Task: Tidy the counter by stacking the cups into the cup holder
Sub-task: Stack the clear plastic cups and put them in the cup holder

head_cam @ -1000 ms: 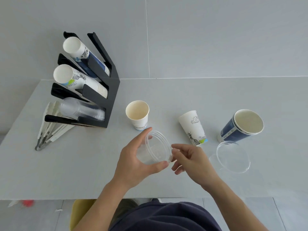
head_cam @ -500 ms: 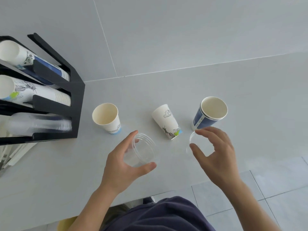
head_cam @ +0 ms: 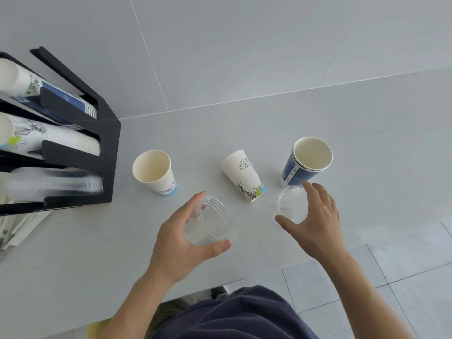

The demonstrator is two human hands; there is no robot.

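My left hand (head_cam: 181, 241) holds a clear plastic cup (head_cam: 212, 222) tilted, with its mouth toward the right, just above the counter. My right hand (head_cam: 315, 216) curls over a second clear plastic cup (head_cam: 289, 204) that stands on the counter, thumb and fingers touching its rim. Behind them stand a small white paper cup (head_cam: 154, 171), an upside-down white printed cup (head_cam: 244, 176) and a blue paper cup (head_cam: 307, 162). The black cup holder (head_cam: 107, 152) at the left holds rows of blue, white and clear cups lying on their sides.
The grey counter (head_cam: 318, 113) meets a grey wall at the back, and its front edge runs close to my body. White packets (head_cam: 17, 231) lie under the holder at the far left. Tiled floor shows at the lower right.
My view swung right, so the holder slid to the left edge. My right hand left the cup in my left hand and reached right onto the second clear cup.
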